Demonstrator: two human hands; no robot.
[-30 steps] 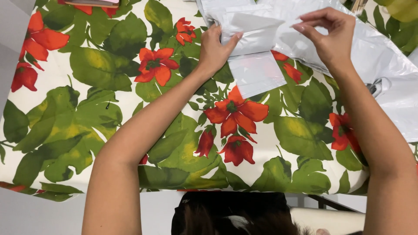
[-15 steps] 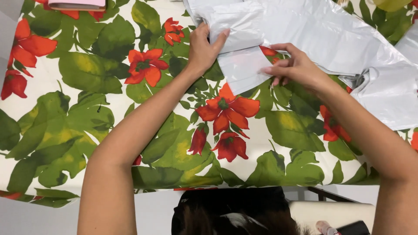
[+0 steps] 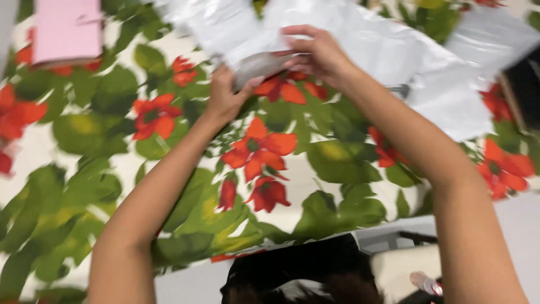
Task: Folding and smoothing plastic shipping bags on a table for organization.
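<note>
A white plastic mailer bag (image 3: pixel 388 50) lies crumpled on a tablecloth (image 3: pixel 169 186) printed with red flowers and green leaves. My left hand (image 3: pixel 225 95) presses the bag's near corner, fingers curled onto its edge. My right hand (image 3: pixel 312 53) grips a folded flap of the same bag, just right of the left hand. Both arms reach forward across the cloth. The picture is blurred by motion.
A pink flat case (image 3: pixel 67 31) lies at the far left of the table. A dark object (image 3: pixel 526 84) sits at the right edge. Below the table's near edge are a black bag (image 3: pixel 298 270) and a pale seat (image 3: pixel 402 267).
The view has shifted, so the pink case is now more in view. My right hand moved left and up to the bag's flap, close to my left hand, and folded it over.
</note>
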